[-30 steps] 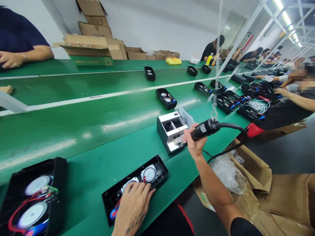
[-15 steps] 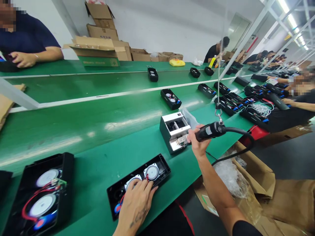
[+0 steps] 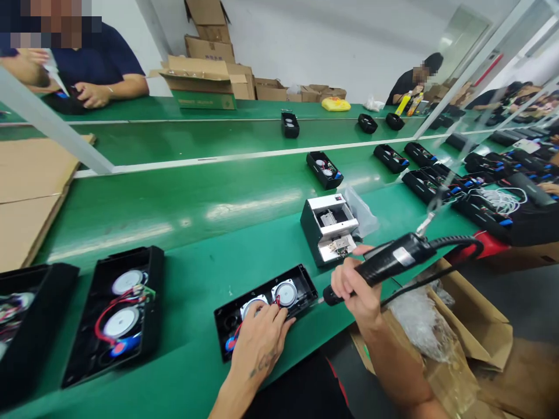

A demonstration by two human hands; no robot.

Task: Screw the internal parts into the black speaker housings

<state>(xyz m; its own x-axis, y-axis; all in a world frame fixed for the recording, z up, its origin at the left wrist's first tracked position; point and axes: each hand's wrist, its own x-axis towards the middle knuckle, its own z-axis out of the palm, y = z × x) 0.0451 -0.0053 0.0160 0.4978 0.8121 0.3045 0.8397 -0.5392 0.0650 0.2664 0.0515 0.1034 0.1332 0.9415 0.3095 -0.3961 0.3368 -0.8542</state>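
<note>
My left hand lies on an open black speaker housing at the near edge of the green bench, its fingers spread over the left round speaker and the red wires. My right hand is wrapped round a black electric screwdriver that hangs from a cord, its tip pointing at the housing's right end. Just beyond it stands a white and silver screw feeder box.
Two more open speaker housings sit at the near left. The green conveyor belt carries several black housings away to the right. Cardboard boxes with plastic wrap stand below on the right. Other people work across and along the line.
My right hand has brought the screwdriver from the screw feeder down and left to the housing's right end. The view has swung left. My left hand stays on the housing.
</note>
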